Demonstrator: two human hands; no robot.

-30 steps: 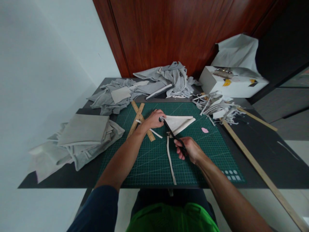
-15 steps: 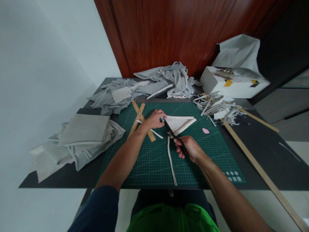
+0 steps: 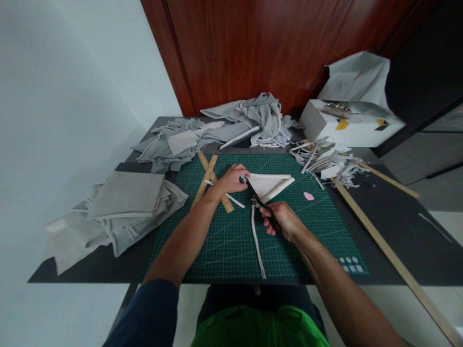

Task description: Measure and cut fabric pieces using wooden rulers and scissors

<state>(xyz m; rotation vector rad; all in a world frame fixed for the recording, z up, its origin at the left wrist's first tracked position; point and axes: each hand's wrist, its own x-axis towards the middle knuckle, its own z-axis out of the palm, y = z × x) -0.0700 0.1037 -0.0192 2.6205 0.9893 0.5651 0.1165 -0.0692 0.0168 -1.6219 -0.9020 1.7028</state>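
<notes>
Black scissors (image 3: 261,203) are gripped in the right hand (image 3: 282,220), fingers curled through the handles, blades angled up along the left edge of a folded cream fabric triangle (image 3: 269,184). That fabric is pinned at its left corner by the left hand (image 3: 233,177), fingers pressed down on it. Everything is laid on a green cutting mat (image 3: 224,241). A long trimmed strip (image 3: 256,241) is seen trailing down the mat below the scissors. Two crossed wooden rulers (image 3: 210,178) lie just left of the left hand, a pink chalk piece (image 3: 308,195) to the right.
</notes>
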